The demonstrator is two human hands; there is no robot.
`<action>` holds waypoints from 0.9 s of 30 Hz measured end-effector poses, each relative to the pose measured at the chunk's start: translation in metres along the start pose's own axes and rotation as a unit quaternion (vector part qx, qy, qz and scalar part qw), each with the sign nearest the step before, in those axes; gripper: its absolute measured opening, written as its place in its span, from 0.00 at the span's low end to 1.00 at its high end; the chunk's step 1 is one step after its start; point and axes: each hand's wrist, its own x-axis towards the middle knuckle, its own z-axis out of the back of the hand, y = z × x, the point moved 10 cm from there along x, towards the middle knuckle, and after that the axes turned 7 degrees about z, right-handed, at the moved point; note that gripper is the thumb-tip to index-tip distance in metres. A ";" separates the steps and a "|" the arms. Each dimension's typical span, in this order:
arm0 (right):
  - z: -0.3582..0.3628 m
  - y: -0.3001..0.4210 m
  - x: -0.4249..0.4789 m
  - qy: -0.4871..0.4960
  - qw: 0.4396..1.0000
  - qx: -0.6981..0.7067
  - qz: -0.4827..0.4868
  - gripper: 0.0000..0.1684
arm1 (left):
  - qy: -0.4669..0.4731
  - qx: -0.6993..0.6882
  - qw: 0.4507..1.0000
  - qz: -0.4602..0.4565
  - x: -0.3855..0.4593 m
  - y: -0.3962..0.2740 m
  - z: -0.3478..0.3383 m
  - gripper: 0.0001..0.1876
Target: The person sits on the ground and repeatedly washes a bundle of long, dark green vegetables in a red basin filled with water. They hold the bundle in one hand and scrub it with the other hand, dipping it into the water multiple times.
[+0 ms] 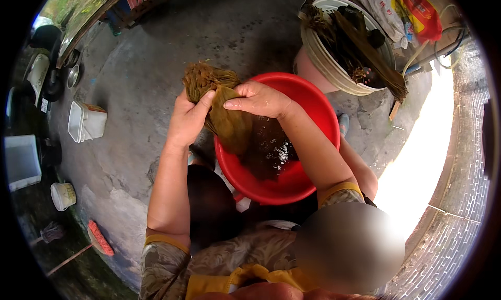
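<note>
My left hand [191, 112] grips a thick bundle of wet, brownish-green broad leaves [203, 80], its thumb pressed across them near the gathered stem ends. From the other side my right hand [260, 99] pinches a leaf of the same bundle between thumb and fingers. The blades hang down over the left rim of a red plastic basin [328, 116]. Dark brown water [270, 147] lies in the basin, with light glinting on its surface. My right forearm reaches across the basin; the left one stays outside its left edge.
A pale bucket [313, 61] at the upper right holds more dark leaf bundles [360, 37], one jutting over its rim. Printed sacks [415, 10] lie behind it. On the concrete floor at left are a square plastic tub [88, 121], a small pail [63, 196] and a red-bristled broom [100, 238].
</note>
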 end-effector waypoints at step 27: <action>0.060 -0.352 -0.174 -0.078 0.874 -0.299 -0.374 0.14 | -0.246 -0.164 0.955 0.037 -0.009 0.005 0.058 0.11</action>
